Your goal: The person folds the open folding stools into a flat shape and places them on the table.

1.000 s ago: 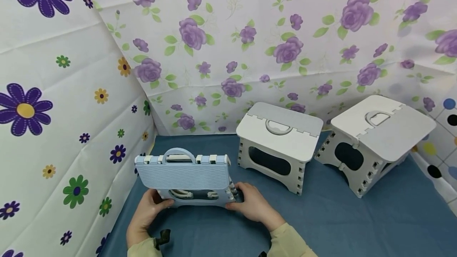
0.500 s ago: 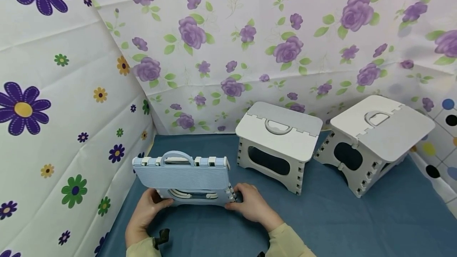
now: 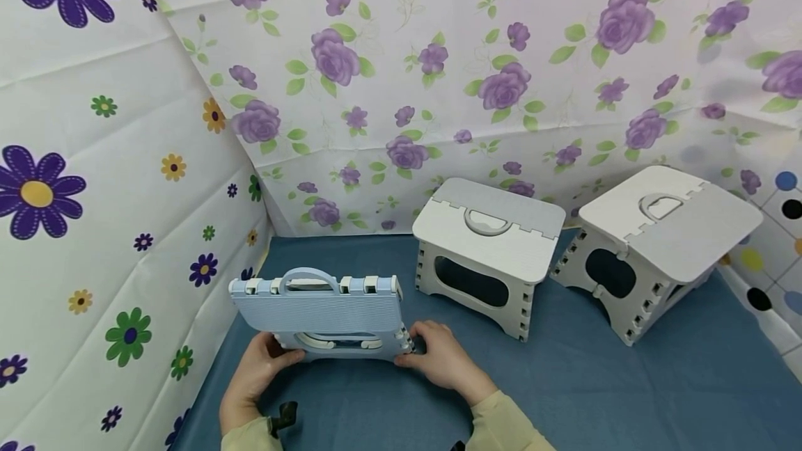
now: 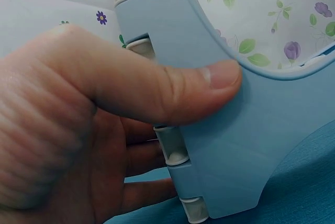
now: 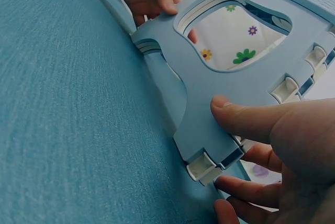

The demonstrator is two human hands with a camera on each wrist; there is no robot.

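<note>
A light blue folding stool point(image 3: 319, 315) stands partly folded on the blue cloth at the left. Its ribbed front top panel hangs steeply down, and the carrying handle point(image 3: 307, 272) sticks up along the hinge line. My left hand point(image 3: 253, 371) grips the left end of the leg panel; in the left wrist view its thumb point(image 4: 204, 85) lies flat on the front face, with fingers behind the hinged edge. At the opposite end my right hand point(image 3: 441, 360) holds the leg panel, its thumb point(image 5: 235, 114) pressing the front face and its fingers behind the edge, partly hidden.
Two unfolded white folding stools, one nearer the middle point(image 3: 489, 228) and one at the right point(image 3: 670, 221), stand upright behind and to the right. Flower-printed sheets point(image 3: 376, 89) rise at the back and left. Blue cloth point(image 3: 595, 395) covers the surface.
The blue stool's top and handle have sunk slightly, and the top's left end has shifted a little left. Both hands keep their grip at the same places. The white stools stay put.
</note>
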